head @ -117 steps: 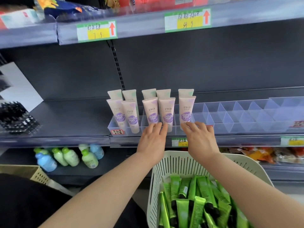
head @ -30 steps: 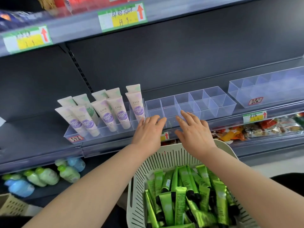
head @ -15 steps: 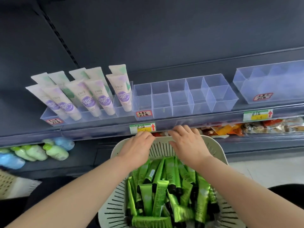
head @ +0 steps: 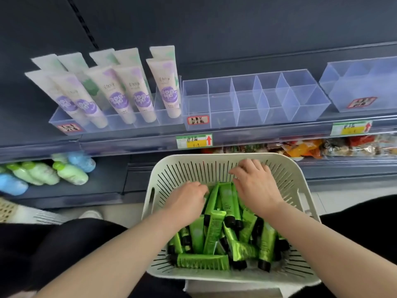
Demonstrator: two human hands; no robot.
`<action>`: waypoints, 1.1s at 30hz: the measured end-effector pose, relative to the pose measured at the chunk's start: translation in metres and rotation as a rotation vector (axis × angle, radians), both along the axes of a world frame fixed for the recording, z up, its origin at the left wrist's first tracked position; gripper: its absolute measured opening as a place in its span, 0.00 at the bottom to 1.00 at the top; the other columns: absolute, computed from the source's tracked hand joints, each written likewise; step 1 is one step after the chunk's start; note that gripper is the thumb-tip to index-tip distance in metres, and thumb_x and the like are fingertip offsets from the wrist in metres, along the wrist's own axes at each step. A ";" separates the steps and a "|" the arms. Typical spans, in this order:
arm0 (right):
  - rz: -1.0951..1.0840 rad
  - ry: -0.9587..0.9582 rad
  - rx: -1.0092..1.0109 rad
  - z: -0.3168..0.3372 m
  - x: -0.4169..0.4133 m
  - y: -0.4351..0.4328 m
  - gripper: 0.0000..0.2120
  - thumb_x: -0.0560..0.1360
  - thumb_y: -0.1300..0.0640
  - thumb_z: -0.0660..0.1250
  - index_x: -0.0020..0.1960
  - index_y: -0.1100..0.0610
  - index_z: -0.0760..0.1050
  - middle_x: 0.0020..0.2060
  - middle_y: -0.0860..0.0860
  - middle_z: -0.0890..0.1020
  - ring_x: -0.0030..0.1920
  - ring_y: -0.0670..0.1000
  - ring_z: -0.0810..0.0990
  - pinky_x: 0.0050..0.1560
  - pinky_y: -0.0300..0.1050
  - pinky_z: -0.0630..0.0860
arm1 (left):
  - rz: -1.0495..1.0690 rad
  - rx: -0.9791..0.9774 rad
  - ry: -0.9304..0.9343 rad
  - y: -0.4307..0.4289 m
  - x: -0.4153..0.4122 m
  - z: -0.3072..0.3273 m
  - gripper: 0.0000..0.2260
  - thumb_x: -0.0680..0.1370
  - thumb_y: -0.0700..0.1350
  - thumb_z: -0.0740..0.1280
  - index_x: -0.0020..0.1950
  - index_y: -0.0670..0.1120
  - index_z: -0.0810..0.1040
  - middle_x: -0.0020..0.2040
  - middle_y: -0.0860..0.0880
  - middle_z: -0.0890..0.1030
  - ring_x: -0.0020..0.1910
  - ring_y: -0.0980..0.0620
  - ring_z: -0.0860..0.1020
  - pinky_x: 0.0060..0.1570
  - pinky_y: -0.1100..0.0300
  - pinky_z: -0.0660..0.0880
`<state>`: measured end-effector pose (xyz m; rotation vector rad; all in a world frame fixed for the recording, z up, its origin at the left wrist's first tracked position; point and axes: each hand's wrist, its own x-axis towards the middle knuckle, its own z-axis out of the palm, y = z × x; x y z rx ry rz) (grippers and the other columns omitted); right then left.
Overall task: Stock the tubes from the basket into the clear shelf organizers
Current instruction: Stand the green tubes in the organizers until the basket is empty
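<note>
Well short of half done, judging by the dark shelf (head: pixel 268 131). Already filled: the clear plastic divided organizer at the left (head: pixel 137 125), with pale cream squeeze tubes bearing purple labels (head: pixel 120 97) upright in two rows. Not yet started: the clear plastic divided organizer in the middle (head: pixel 247 100), every visible compartment bare, and another clear plastic organizer at the right (head: pixel 361 82), cut off by the frame edge and seemingly bare too. Plenty left to move: a loose heap of glossy green tubes with black caps (head: pixel 214 229) lying criss-cross in the pale slotted plastic basket (head: pixel 214 155), just below the shelf edge and in front of the middle organizer. None of the green ones on the shelf yet.

Both forearms stretched forward and down into the basket, hands apart, palms down. Left hand (head: pixel 189 196) low on the far end of the heap, fingertips touching the tube ends; impossible to tell whether pinching one. Right hand (head: pixel 255 186) slightly higher and farther in, fingers loosely bent near the basket's far wall, nothing seen between them. Likely about to pick the first green tubes
</note>
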<state>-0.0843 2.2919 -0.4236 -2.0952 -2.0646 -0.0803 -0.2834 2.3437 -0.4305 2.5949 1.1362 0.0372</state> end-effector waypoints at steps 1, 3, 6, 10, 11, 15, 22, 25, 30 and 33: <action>-0.004 -0.008 -0.075 -0.007 -0.004 -0.003 0.18 0.69 0.60 0.69 0.58 0.49 0.77 0.51 0.50 0.75 0.52 0.55 0.74 0.49 0.51 0.73 | 0.039 -0.038 -0.015 -0.002 0.000 -0.003 0.10 0.79 0.44 0.63 0.60 0.49 0.78 0.55 0.52 0.79 0.55 0.53 0.76 0.57 0.57 0.73; 0.034 -0.001 -0.267 -0.023 -0.010 -0.007 0.27 0.70 0.63 0.64 0.67 0.47 0.69 0.60 0.50 0.71 0.60 0.54 0.69 0.57 0.52 0.69 | 0.113 -0.101 -0.052 -0.004 0.002 -0.006 0.10 0.79 0.46 0.63 0.59 0.50 0.79 0.56 0.53 0.79 0.56 0.54 0.76 0.59 0.53 0.74; 0.121 -0.004 -0.508 -0.039 -0.016 -0.014 0.35 0.71 0.65 0.61 0.74 0.45 0.59 0.71 0.51 0.61 0.69 0.56 0.60 0.67 0.57 0.62 | 0.201 -0.128 -0.109 -0.011 0.003 -0.013 0.10 0.80 0.46 0.62 0.59 0.52 0.78 0.58 0.55 0.79 0.59 0.56 0.74 0.62 0.52 0.73; 0.176 -0.010 -0.610 -0.044 -0.017 -0.019 0.32 0.71 0.66 0.59 0.73 0.47 0.63 0.69 0.49 0.66 0.67 0.54 0.63 0.65 0.55 0.63 | 0.285 -0.103 -0.189 -0.022 -0.001 -0.022 0.11 0.81 0.46 0.61 0.60 0.54 0.77 0.60 0.57 0.78 0.63 0.58 0.72 0.66 0.51 0.70; 0.181 -0.009 -0.609 -0.044 -0.015 -0.020 0.31 0.71 0.66 0.59 0.71 0.48 0.65 0.66 0.49 0.69 0.65 0.54 0.66 0.64 0.54 0.64 | 0.294 -0.104 -0.194 -0.024 -0.003 -0.024 0.11 0.80 0.45 0.60 0.60 0.54 0.77 0.60 0.57 0.78 0.64 0.57 0.71 0.66 0.50 0.69; 0.144 0.077 -0.613 -0.041 -0.012 -0.016 0.18 0.74 0.60 0.59 0.60 0.47 0.76 0.57 0.47 0.77 0.62 0.52 0.70 0.62 0.52 0.68 | 0.308 -0.122 -0.172 -0.028 -0.006 -0.029 0.11 0.81 0.45 0.60 0.61 0.53 0.77 0.63 0.55 0.77 0.68 0.53 0.70 0.71 0.47 0.64; -0.304 0.308 -0.606 -0.050 -0.032 0.010 0.23 0.74 0.44 0.67 0.62 0.56 0.65 0.54 0.54 0.76 0.51 0.55 0.77 0.40 0.46 0.73 | 0.384 -0.079 -0.174 -0.021 -0.011 -0.035 0.13 0.80 0.41 0.61 0.62 0.50 0.77 0.63 0.53 0.77 0.65 0.55 0.71 0.69 0.55 0.66; -0.419 0.356 -0.662 -0.058 -0.039 0.018 0.31 0.70 0.46 0.72 0.65 0.57 0.61 0.54 0.56 0.74 0.49 0.56 0.77 0.38 0.44 0.71 | 0.385 -0.075 -0.170 -0.023 -0.015 -0.038 0.13 0.80 0.40 0.61 0.63 0.51 0.76 0.63 0.53 0.77 0.66 0.55 0.71 0.68 0.57 0.67; -0.357 0.401 -0.889 -0.049 -0.015 0.021 0.22 0.68 0.50 0.73 0.55 0.60 0.70 0.42 0.51 0.77 0.41 0.49 0.79 0.31 0.40 0.73 | 0.388 -0.091 -0.179 -0.020 -0.016 -0.039 0.13 0.80 0.40 0.61 0.63 0.50 0.76 0.64 0.52 0.76 0.67 0.53 0.70 0.69 0.53 0.66; -0.314 0.407 -0.877 -0.042 0.008 0.008 0.17 0.66 0.50 0.72 0.49 0.56 0.72 0.42 0.50 0.78 0.41 0.48 0.79 0.32 0.40 0.73 | 0.401 -0.101 -0.190 -0.019 -0.014 -0.038 0.13 0.80 0.40 0.62 0.62 0.50 0.77 0.63 0.52 0.77 0.66 0.53 0.72 0.68 0.51 0.68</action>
